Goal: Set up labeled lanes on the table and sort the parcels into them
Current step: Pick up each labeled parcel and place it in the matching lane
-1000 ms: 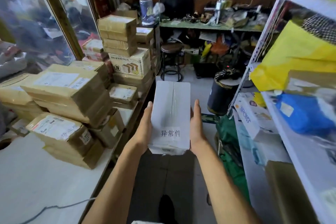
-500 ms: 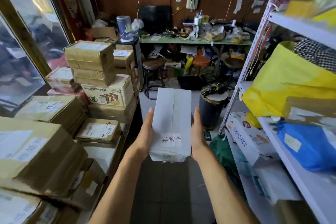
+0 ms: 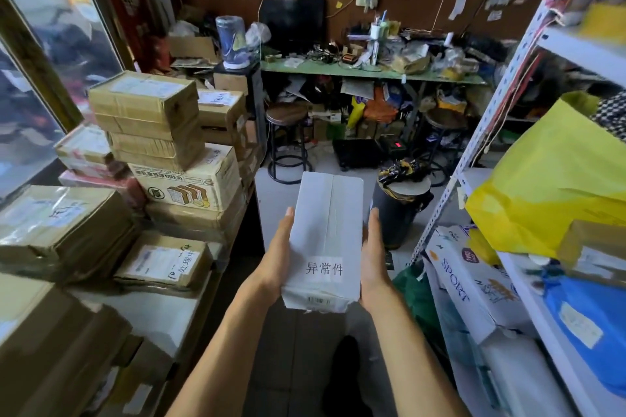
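Since the earlier frames the view has swung right, off the bare tabletop and toward the back wall; the white box (image 3: 324, 240) has hardly shifted between the hands. The left hand (image 3: 277, 256) and right hand (image 3: 372, 256) press flat, straight-fingered palms against its long sides, clamping it in mid-air above the aisle floor, beside the table (image 3: 159, 315). Its label (image 3: 324, 268) reads 异常件. To set it down well, keep the label facing up and find bare tabletop. Count: one white box, two stools (image 3: 287, 142), at least ten brown parcels (image 3: 149, 118).
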